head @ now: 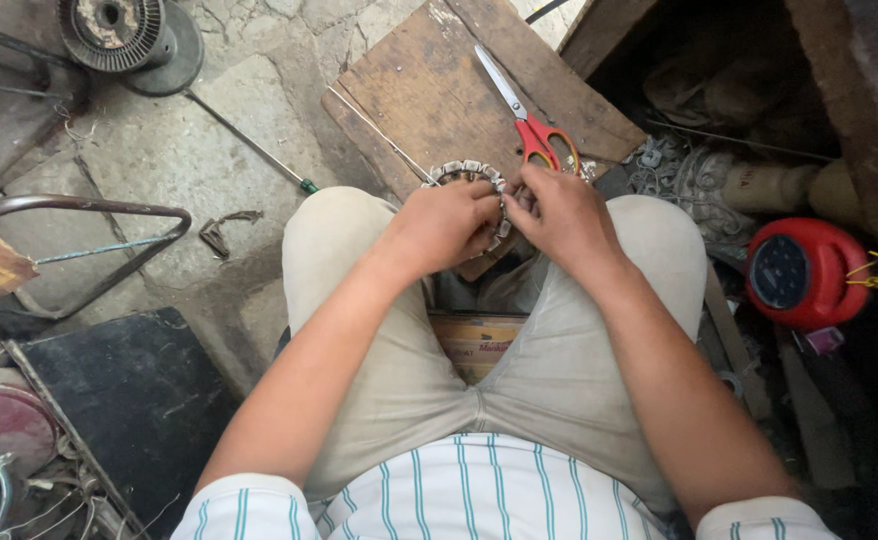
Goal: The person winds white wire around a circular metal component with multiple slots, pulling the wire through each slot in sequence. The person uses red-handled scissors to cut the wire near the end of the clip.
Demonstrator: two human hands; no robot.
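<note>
A round metal motor stator ring [467, 172] with pale slot segments rests between my knees, at the near edge of a wooden board [429, 90]. My left hand [446, 225] grips the ring's left side and covers most of it. My right hand [557, 215] pinches its right rim, fingers curled at the slots. Only the ring's far arc shows. Red-handled scissors [531, 120] lie on the board just beyond my right hand. A thin wire [379, 130] runs across the board toward the ring.
A wire spool [119, 30] sits far left on the stone floor, with a long green-tipped rod [249, 140] beside it. A red round cable reel [804, 272] lies to the right. A bent metal frame [89, 210] and a dark box [129, 390] stand left.
</note>
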